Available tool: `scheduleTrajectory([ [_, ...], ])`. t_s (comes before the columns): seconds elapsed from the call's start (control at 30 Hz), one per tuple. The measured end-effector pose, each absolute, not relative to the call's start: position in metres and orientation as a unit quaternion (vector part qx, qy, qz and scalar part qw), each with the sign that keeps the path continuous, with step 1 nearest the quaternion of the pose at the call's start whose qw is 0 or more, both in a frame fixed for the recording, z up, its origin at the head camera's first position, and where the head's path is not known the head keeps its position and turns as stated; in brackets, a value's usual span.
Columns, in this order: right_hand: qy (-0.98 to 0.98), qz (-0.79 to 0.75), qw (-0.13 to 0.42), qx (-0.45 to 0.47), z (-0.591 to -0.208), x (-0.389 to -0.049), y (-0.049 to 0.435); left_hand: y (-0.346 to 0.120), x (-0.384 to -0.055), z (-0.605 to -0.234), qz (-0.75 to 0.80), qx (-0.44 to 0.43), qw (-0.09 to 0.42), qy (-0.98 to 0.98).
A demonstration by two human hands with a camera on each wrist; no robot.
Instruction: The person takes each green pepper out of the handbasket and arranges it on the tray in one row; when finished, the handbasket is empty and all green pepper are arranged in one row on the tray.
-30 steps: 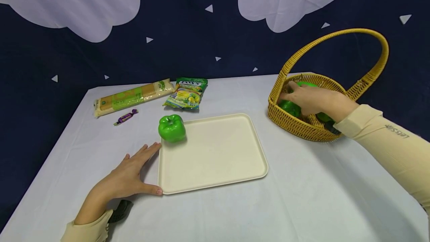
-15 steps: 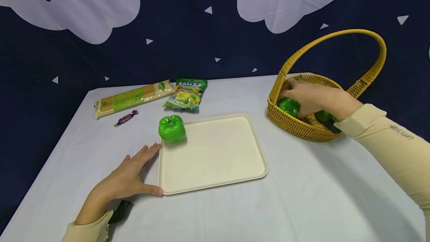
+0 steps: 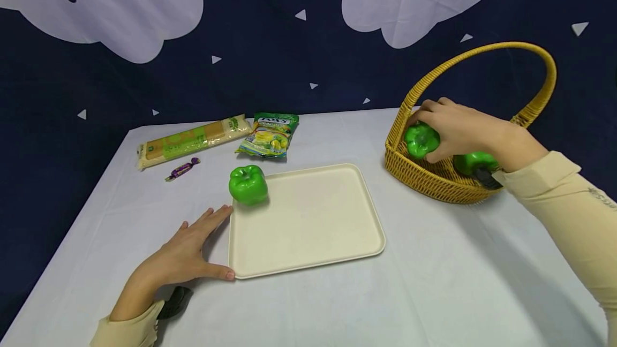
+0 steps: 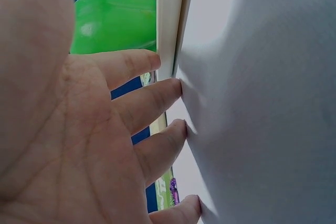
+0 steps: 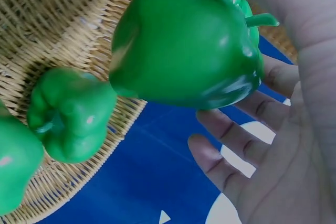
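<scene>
My right hand grips a green bell pepper between thumb and fingers, inside the upper part of the wicker basket. Close up in the right wrist view, this pepper shows its stem pointing toward the palm. Two more green peppers lie in the basket. With fingers spread, my left hand touches the left edge of a cream tray; thumb and index fingertip meet its rim. Another green pepper sits at the tray's far left corner.
Behind the tray lie a green candy bag, a long noodle packet and a small purple wrapped candy. The basket's tall arched handle rises near my right forearm. A dark cloud-patterned cloth hangs behind the table.
My right hand has risen from deep in the basket, lifting a green pepper. Another pepper shows more fully below the wrist. My left hand stays on the tray edge.
</scene>
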State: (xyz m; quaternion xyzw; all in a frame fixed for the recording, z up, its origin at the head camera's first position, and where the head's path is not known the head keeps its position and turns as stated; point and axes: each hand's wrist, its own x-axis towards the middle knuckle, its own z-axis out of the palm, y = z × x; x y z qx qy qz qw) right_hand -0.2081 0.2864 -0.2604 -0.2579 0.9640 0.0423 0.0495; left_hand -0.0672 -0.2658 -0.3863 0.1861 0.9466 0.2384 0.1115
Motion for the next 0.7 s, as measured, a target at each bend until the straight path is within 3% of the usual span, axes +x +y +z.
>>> scheduleTrajectory([
  [0.7, 0.963, -0.060, 0.038, -0.260, -0.230, -0.180, 0.288, -0.264, -0.067, -0.385, 0.233, 0.184, 0.110, 0.948],
])
